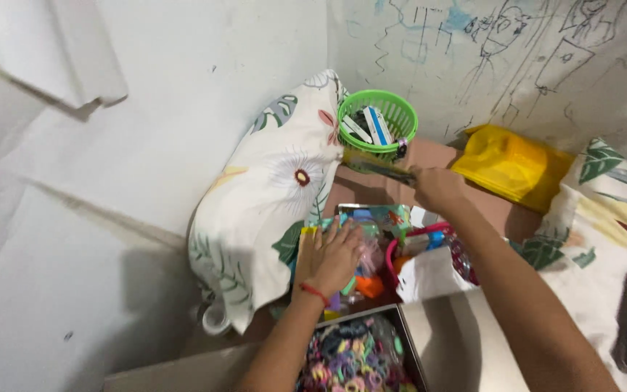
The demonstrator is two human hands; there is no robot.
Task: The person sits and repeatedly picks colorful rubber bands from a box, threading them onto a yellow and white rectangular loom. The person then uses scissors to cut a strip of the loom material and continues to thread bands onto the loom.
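A floral pillow [270,210] leans in the wall corner. The green basket [379,120] sits beside it. The right hand [438,189] is closed around a blurred long tool [379,168], pointing left under the basket. The left hand [332,255] lies spread on colourful toys [364,279].

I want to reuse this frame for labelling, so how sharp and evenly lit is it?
Head view: the right hand and the dark thing it holds are motion-blurred; the left hand is softer too; the green basket is sharp; light is even, with soft shadow under the floral pillow.
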